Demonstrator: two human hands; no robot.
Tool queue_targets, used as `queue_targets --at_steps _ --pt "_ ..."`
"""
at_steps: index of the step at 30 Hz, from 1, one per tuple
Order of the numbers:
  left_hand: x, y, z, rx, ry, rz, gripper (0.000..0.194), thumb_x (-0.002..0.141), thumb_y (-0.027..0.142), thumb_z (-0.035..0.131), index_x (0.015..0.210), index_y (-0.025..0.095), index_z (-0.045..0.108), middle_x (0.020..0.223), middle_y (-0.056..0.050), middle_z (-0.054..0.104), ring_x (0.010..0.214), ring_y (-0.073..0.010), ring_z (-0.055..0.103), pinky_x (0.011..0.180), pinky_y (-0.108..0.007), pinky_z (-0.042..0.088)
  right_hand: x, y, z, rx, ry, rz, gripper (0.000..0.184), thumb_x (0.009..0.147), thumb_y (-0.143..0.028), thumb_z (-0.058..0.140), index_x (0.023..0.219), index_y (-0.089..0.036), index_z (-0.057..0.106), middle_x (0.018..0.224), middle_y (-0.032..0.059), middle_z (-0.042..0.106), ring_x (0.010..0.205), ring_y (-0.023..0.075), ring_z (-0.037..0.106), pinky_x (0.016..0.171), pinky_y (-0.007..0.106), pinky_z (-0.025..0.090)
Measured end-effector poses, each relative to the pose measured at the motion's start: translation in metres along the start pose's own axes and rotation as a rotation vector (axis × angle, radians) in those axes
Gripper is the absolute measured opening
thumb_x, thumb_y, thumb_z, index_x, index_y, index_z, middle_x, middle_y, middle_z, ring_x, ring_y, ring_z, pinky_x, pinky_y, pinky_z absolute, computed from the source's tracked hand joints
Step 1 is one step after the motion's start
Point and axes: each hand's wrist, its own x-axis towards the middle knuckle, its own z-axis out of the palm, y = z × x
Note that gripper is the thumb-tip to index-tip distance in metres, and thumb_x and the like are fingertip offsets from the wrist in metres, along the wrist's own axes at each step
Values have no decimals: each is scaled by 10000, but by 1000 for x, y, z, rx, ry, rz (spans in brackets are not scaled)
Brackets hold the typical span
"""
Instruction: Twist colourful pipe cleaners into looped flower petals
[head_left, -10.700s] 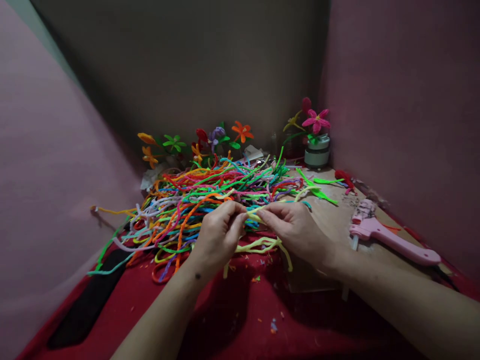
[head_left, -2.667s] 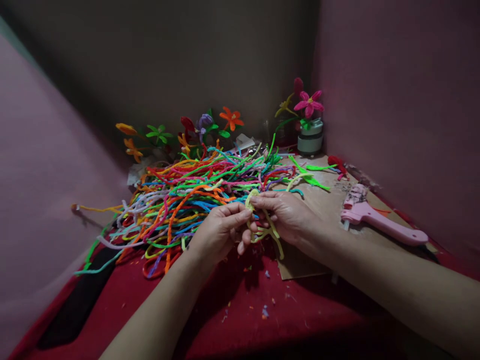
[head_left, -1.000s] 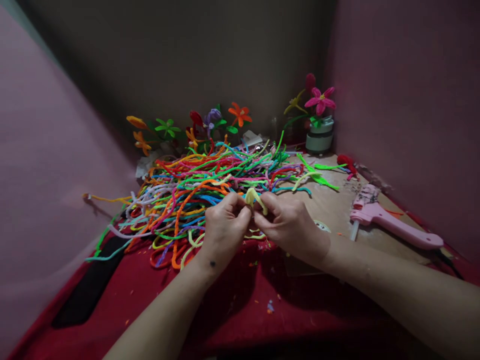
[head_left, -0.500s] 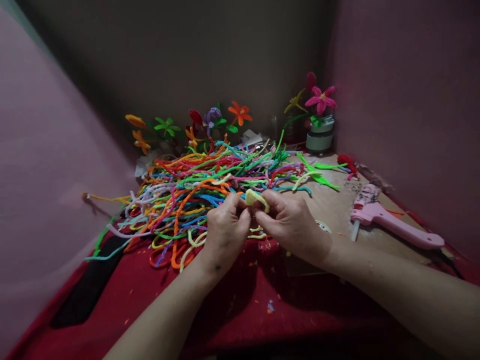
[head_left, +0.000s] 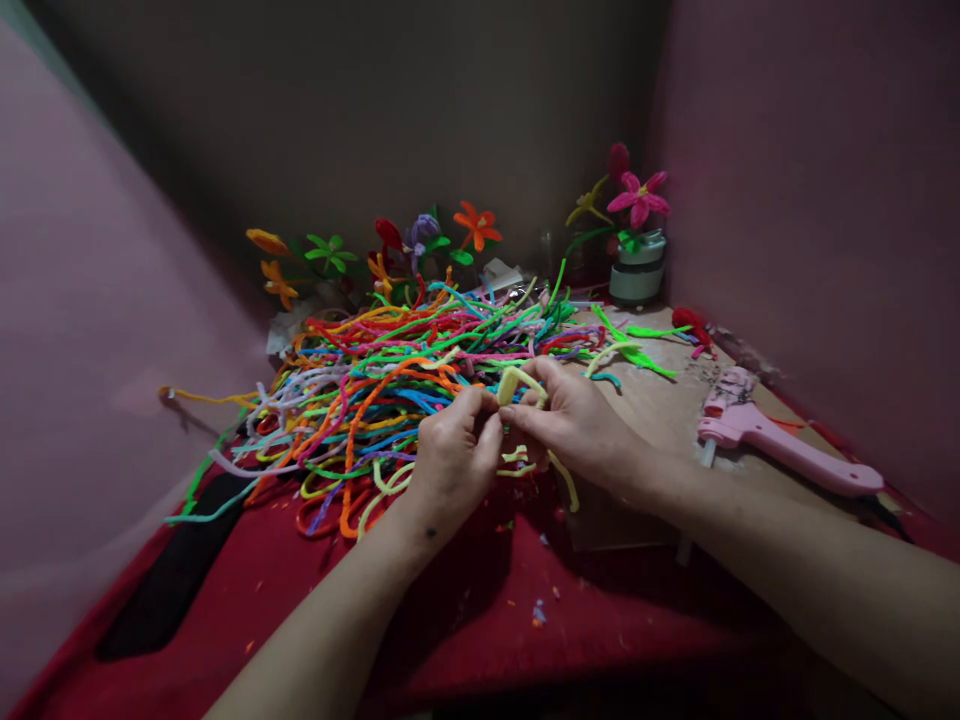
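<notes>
Between my two hands is a pale yellow pipe cleaner, its upper part bent into a small loop. My left hand pinches it low down with thumb and forefinger. My right hand is closed on it from the other side, and a loose yellow end hangs below that palm. The fingertips of both hands nearly meet and partly cover the grip. Just behind them lies a large heap of pipe cleaners in many colours.
At the right a pink glue gun lies on a brown board. Pipe-cleaner flowers stand along the back, with a pale green pot at the right. A black strip lies on the red cloth at the left.
My right hand has shifted slightly up and right, and its fingers have opened out a little around the pipe cleaner. The yellow loop is wider, and a loose end now hangs below my right hand.
</notes>
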Motion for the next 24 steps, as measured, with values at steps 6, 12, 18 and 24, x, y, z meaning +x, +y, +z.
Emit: queue_targets --at_steps 6,12,18,24 --pt "3 9 -3 -165 -71 -118 51 763 228 527 757 180 545 570 11 595 489 -129 594 479 -224 478 4 -9 -5 232 -43 26 126 725 -251 575 670 -147 532 614 -35 469 567 78 432 525 207 360" --pt "10 19 -12 -604 -204 -342 225 753 299 583 911 161 503 535 27 600 383 -147 588 348 -220 454 5 -8 -7 407 -102 151 146 725 -275 588 687 -140 550 601 -22 529 509 73 464 481 205 372" --pt "11 11 -14 -621 -304 -353 209 759 334 602 818 149 523 476 -1 618 334 -128 547 332 -195 428 4 -7 -7 467 -116 179 147 668 -231 653 689 -152 530 583 -50 517 480 63 484 471 196 397" --pt "13 10 -19 -631 -430 -444 198 753 331 595 741 149 517 489 -2 608 355 -112 541 312 -179 419 5 -2 -7 513 -216 247 111 698 -235 611 706 -146 545 578 -19 562 461 86 512 445 212 413"
